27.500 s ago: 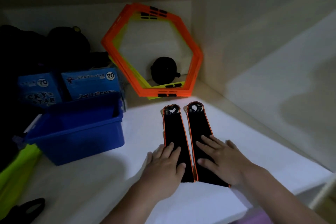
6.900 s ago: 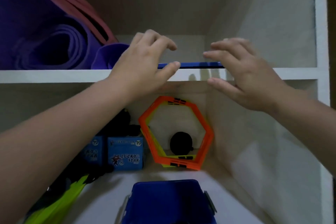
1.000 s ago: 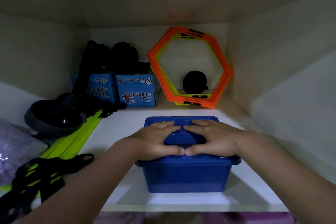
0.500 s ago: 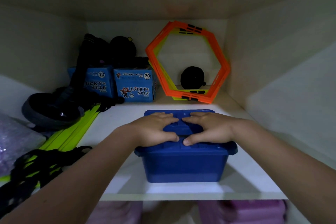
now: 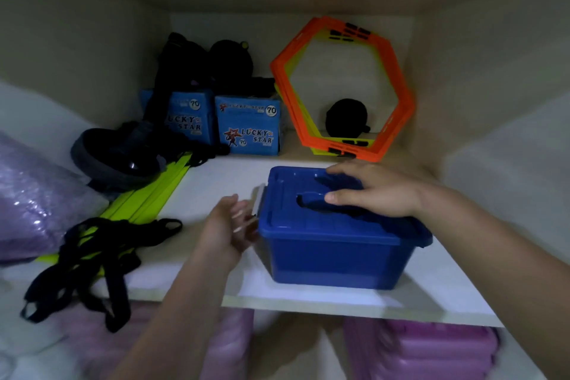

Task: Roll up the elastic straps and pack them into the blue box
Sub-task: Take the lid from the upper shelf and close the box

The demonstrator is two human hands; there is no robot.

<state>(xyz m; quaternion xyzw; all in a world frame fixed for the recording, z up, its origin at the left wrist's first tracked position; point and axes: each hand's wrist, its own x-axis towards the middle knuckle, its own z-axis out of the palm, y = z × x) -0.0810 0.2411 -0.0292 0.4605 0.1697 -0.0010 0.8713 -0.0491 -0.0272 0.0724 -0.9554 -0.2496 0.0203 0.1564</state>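
Note:
The blue box [image 5: 336,256] stands on the white shelf [image 5: 308,302] with its lid [image 5: 287,203] on, so its contents are hidden and no elastic strap shows. My right hand [image 5: 374,190] lies flat on the lid over the recessed handle, fingers spread. My left hand [image 5: 229,227] is at the box's left side, fingers loosely curled against the pale side latch [image 5: 258,200], holding nothing that I can see.
An orange and yellow hexagon ring set [image 5: 342,92] leans on the back wall with a black round object [image 5: 347,117] behind it. Two blue Lucky Star boxes [image 5: 246,125], a dark helmet-like item [image 5: 117,154], yellow-green bars [image 5: 148,197] and tangled black straps [image 5: 98,253] fill the left.
My left hand has come off the lid and dropped to the box's left side latch. My right hand stays on the lid, shifted slightly right. The view has moved a little.

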